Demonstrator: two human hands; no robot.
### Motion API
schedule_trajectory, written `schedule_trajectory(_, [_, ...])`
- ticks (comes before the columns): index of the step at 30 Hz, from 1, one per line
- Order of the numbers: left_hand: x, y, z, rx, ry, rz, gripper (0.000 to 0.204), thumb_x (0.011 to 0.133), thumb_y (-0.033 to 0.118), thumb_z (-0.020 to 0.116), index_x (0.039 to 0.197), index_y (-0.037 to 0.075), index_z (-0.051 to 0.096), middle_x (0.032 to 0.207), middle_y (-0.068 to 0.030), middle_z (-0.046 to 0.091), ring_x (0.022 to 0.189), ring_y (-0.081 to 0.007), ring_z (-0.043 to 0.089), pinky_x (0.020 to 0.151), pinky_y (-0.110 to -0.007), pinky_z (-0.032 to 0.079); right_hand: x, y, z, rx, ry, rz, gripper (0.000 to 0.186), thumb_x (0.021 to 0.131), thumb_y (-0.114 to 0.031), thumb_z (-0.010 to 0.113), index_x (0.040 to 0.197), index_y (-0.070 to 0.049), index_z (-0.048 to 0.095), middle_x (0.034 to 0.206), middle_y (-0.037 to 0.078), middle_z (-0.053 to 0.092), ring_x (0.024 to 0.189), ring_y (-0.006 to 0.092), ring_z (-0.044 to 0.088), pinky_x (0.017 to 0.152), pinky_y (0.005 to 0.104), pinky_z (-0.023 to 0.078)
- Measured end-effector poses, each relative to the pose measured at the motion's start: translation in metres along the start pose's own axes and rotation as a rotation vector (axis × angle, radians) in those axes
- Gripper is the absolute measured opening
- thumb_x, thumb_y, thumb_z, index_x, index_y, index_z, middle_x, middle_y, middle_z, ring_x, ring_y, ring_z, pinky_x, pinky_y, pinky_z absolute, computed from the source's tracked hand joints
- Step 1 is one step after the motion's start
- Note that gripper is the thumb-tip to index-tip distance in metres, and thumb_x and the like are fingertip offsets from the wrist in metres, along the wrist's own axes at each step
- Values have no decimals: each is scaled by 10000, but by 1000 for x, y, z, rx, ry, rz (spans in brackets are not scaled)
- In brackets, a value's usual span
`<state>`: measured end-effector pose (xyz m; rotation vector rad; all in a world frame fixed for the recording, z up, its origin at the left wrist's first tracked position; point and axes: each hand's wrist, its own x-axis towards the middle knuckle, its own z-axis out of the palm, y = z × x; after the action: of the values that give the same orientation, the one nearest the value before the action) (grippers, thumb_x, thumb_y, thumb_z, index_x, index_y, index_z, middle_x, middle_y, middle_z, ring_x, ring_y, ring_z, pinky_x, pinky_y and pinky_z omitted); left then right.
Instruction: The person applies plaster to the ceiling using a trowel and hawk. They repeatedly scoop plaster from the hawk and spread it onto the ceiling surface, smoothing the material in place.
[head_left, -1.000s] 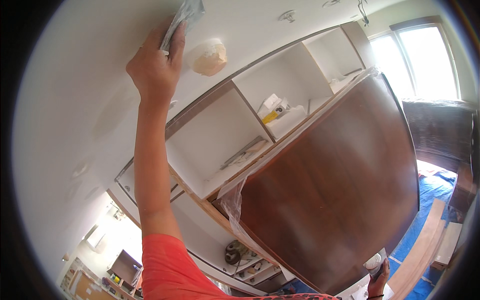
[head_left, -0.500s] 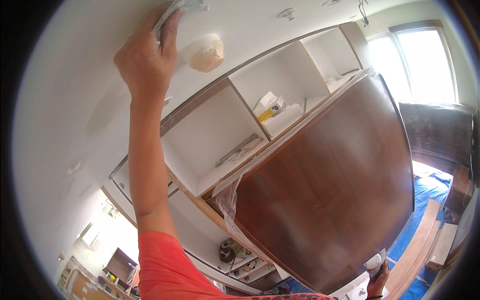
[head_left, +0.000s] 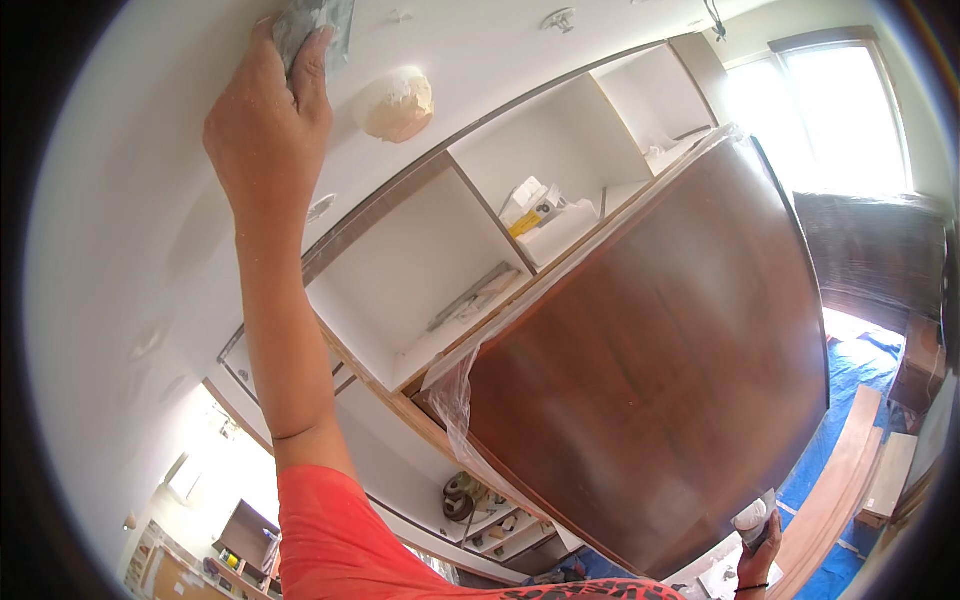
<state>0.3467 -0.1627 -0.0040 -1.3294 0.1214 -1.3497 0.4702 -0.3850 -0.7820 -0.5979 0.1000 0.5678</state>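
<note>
My left hand [head_left: 272, 130] is raised to the white ceiling [head_left: 120, 240], its fingers closed on a putty knife [head_left: 325, 25]. The grey, white-smeared blade lies close to the ceiling; contact is hard to judge. Just right of that hand is a rough beige and white patch [head_left: 398, 108] on the ceiling. Down at the lower right, my right hand [head_left: 762, 556] grips a flat scraper [head_left: 769, 502] bearing a lump of white putty [head_left: 750, 520]. Part of this scraper is hidden by the fingers and the lump.
Open white cabinet compartments [head_left: 420, 270] run below the ceiling, one holding a yellow and white box [head_left: 535, 208]. A large brown panel [head_left: 640, 370] edged with plastic film stands before them. Planks [head_left: 830, 490] lie on blue sheeting [head_left: 858, 365]. Wires [head_left: 715, 18] hang near the window.
My left hand has shifted left and slightly down in view, and its putty knife has turned to show more of the blade. The right hand keeps its hold, slightly higher in view.
</note>
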Motion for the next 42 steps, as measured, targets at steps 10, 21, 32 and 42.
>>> schedule_trajectory(10, [-3,-2,60,187,-55,26,319,955,381,651,1070,92,721,765,-120,717,662,-318,688,610,-392,547,2,4,-5,10,24,-6,473,1019,-400,532,1403,-125,523,1375,46,556,1261,194,556,975,361,507])
schedule_trajectory(21, [-12,25,-4,149,-245,-91,263,984,281,606,1085,58,703,858,-98,737,698,-289,702,622,-355,550,-12,0,-27,93,46,-10,482,1010,-418,547,1377,-106,554,1315,48,604,1206,191,593,975,352,514])
schedule_trajectory(32, [-7,19,5,245,-225,-116,278,974,229,595,1129,22,699,878,-110,752,700,-280,718,644,-363,563,-3,-13,-35,71,69,-49,489,1011,-426,550,1393,-120,550,1317,27,602,1176,170,600,956,325,509])
schedule_trajectory(42, [-3,26,-9,209,-149,28,194,867,66,635,1055,62,680,867,-46,735,633,-288,680,528,-366,514,-2,-6,-53,89,79,-98,485,1004,-423,570,1388,-127,564,1345,36,602,1222,176,581,986,330,495])
